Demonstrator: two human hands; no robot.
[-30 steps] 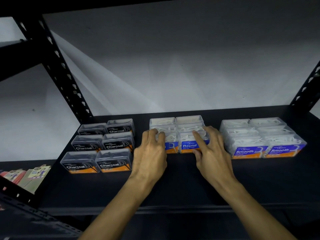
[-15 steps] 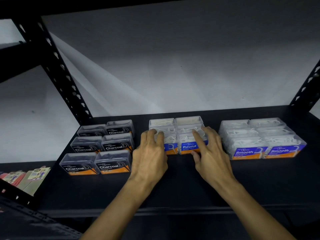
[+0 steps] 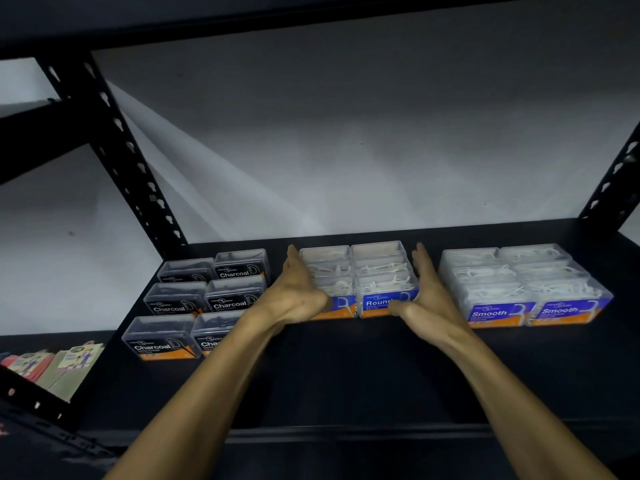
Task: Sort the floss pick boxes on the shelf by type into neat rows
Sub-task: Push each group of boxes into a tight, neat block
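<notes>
At far left, below the black shelf (image 3: 346,375), coloured packets (image 3: 52,362) lie on a lower level beside a perforated black upright (image 3: 131,174). On the shelf itself, the Charcoal boxes (image 3: 207,299) form the leftmost block, two columns wide and three rows deep, their dark labels facing forward; the left forearm crosses the front right box of this block. The left hand (image 3: 298,292) stands on edge with fingers straight and extended, its palm set flat against the left side of the Round boxes (image 3: 360,278), nothing grasped. The Round boxes occupy the centre of the shelf, likewise two columns by three rows, clear lids showing white picks, blue-and-orange labels at the front. The right hand (image 3: 429,292) mirrors the left, fingers straight, palm against the right side of this block, thumb low at the front label. The Smooth boxes (image 3: 519,285) form the rightmost block, two columns wide, set apart from the right hand. A second perforated upright (image 3: 616,181) rises at far right.
</notes>
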